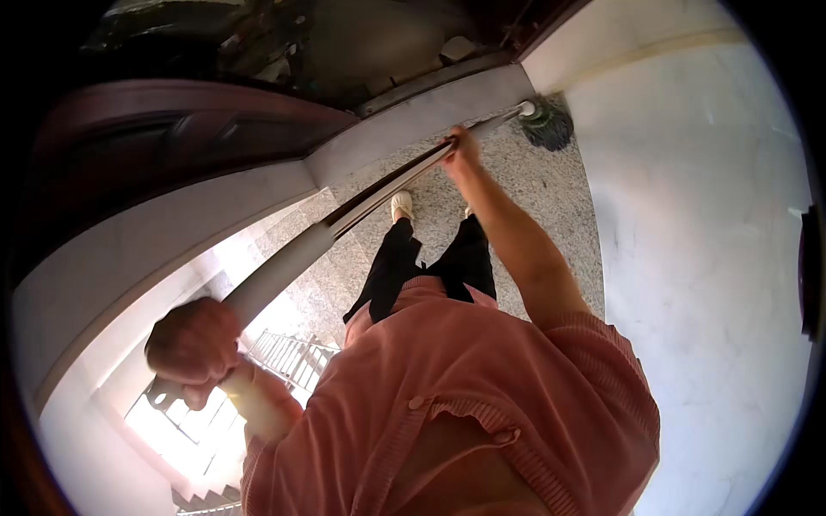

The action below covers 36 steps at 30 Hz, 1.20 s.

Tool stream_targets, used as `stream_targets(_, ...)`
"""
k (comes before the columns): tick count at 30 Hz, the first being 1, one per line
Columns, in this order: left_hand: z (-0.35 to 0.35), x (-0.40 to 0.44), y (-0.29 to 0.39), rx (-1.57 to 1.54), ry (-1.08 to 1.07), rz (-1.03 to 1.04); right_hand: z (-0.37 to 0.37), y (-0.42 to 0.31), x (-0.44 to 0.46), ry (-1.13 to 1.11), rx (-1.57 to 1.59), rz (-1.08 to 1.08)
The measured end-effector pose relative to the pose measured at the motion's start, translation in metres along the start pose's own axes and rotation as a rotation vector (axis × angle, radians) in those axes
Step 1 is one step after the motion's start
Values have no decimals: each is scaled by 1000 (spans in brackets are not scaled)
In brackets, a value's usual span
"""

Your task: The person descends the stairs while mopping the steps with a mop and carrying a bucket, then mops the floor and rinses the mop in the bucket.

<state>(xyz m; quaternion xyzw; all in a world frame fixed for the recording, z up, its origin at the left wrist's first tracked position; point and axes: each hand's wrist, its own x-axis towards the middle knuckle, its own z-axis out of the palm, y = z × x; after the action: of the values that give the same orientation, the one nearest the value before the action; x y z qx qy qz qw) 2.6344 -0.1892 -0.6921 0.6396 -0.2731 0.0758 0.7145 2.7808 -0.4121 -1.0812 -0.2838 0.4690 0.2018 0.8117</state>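
Observation:
A long pole [288, 267] runs slantwise across the view, its thick grey end at the lower left and its thin end at the upper right. Near its lower left end my left hand [194, 346] is closed around it. Further along, my right hand [462, 151] grips the metal part of the same pole. At the far end a white joint meets a dark green mop head [547, 125], which rests on the speckled floor in the corner beside the wall.
A white marbled wall [688, 215] stands on the right. Dark panelled woodwork [198, 129] and a pale ledge are at the upper left. Speckled floor [551, 202] lies around my feet. Stairs and a metal railing [288, 359] show at the lower left.

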Motion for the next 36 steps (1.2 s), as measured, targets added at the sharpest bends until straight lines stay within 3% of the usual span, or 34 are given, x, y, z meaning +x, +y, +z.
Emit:
stream_targets(3,-45,-51,64,82,233,-56,50,90,-54,65,-241,77)
stream_targets(5,-53,-78,101,171,430,29,78,133,-87,44,-363,166)
stream_targets(10,-61,-92,171,474,336,28,138,210,-139,-278,-632,359)
stream_targets(11,-63,-90,180,512,193,-19,148,221,-143,-306,-641,394)
stream_targets(14,-65,-72,178,634,206,21,165,241,-133,-314,-324,480)
stream_targets(18,-72,-63,168,485,244,160,156,220,-132,-373,-119,501)
stream_targets(23,-52,-45,129,318,291,294,126,160,-106,-299,-207,423)
stream_targets(27,-56,-33,67,211,447,171,102,79,-57,-151,-155,292)
stream_targets(28,-55,-28,44,154,581,147,95,56,-35,-142,-137,245)
stream_targets(29,-68,-47,22,-146,548,100,86,32,-11,-129,-119,198)
stream_targets(30,-59,-25,-8,-105,483,27,78,8,18,-144,-80,130)
stream_targets(31,-52,-25,-37,-110,571,-17,70,-15,41,-159,-38,62)
stream_targets(32,-30,13,-59,-214,436,-15,65,-39,48,-182,-139,124)
stream_targets(33,-31,20,-62,-220,430,-18,65,-56,53,-204,-234,184)
stream_targets(34,-32,23,-65,-187,443,-12,66,-58,59,-269,-123,222)
stream_targets(36,-32,24,-62,-158,452,-38,64,-52,56,-179,-81,182)
